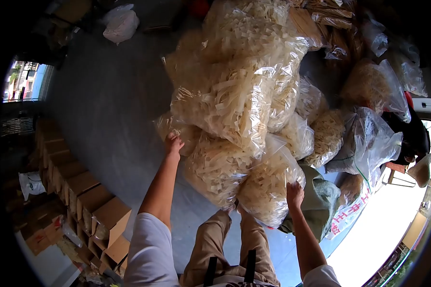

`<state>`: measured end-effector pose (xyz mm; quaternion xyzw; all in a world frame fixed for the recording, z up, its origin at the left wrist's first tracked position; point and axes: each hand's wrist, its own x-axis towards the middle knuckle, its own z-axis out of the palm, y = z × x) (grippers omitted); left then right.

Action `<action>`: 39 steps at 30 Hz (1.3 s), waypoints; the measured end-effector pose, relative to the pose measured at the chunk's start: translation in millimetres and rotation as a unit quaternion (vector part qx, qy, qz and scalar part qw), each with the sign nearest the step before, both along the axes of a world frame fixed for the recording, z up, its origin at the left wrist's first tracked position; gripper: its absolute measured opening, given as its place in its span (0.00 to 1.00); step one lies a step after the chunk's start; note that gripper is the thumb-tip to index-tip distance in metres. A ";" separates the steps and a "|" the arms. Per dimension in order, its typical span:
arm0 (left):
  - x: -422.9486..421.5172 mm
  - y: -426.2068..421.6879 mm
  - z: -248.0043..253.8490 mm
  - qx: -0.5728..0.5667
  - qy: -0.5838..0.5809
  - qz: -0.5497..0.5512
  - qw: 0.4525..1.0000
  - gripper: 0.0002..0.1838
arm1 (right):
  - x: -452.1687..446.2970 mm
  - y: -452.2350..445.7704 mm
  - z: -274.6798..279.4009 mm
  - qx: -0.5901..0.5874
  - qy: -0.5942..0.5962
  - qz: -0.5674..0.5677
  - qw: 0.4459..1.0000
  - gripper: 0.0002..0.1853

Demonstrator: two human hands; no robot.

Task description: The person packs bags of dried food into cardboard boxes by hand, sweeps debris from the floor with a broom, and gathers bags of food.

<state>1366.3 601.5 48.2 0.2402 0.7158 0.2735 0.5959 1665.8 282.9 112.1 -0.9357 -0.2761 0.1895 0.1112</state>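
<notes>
Clear plastic bags full of pale, flat, yellowish strips are heaped in front of me. My left hand has its fingers curled on the plastic of a small bag at the heap's left side. My right hand is closed at the right edge of the nearest bag, just ahead of my legs. Between them, another filled bag rests against the nearest one. A much larger shiny bag lies on top and hides part of those beneath.
Open cardboard boxes line the left side. Several more filled bags and a greyish translucent sack lie on the right, near a green sack and a bright doorway. A whitish bag sits on the grey floor.
</notes>
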 end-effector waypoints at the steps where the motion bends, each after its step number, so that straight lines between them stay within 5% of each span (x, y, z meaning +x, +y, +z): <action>1: -6.4 9.4 -4.8 0.016 0.050 -0.014 0.999 0.20 | -2.7 3.3 -1.0 -0.008 0.003 -0.001 1.000 0.13; 3: -20.0 22.3 -12.2 0.035 0.057 -0.112 0.991 0.26 | -7.6 8.7 -5.5 -0.001 -0.018 -0.009 1.000 0.11; 10: -14.5 60.6 -68.9 0.070 0.047 -0.133 0.988 0.26 | -11.6 5.4 -37.1 -0.010 -0.111 0.021 0.994 0.09; 16: -19.9 86.5 -95.7 0.091 -0.040 -0.166 0.981 0.09 | -15.3 -1.7 -50.2 0.054 -0.152 0.034 0.986 0.09; 18: -23.5 94.7 -92.3 0.015 0.002 -0.210 0.978 0.04 | -14.4 -4.9 -52.1 0.035 -0.119 0.025 0.992 0.10; 21: -24.7 84.1 -83.5 0.084 0.071 -0.277 0.955 0.04 | -16.3 -2.7 -45.0 0.022 -0.077 0.024 0.996 0.10; 24: -20.2 63.0 -58.2 0.160 0.164 -0.317 0.921 0.05 | -15.8 1.6 -34.3 0.037 -0.053 0.023 0.998 0.10; 29: -12.6 -1.9 23.5 0.302 0.089 -0.259 0.913 0.11 | -8.5 -9.3 -29.7 0.031 0.047 0.021 0.998 0.12; 34: 33.6 -101.2 175.4 0.390 0.156 -0.380 0.824 0.05 | -6.0 -22.3 -21.0 0.026 0.056 -0.016 0.998 0.15; 37: 80.1 -147.9 204.0 0.392 0.141 -0.441 0.795 0.08 | -3.2 -24.2 -4.7 0.019 -0.016 0.003 1.000 0.15; 39: 102.6 -163.6 195.5 0.397 0.139 -0.435 0.796 0.08 | -4.7 -23.4 21.4 -0.038 0.062 -0.019 0.997 0.15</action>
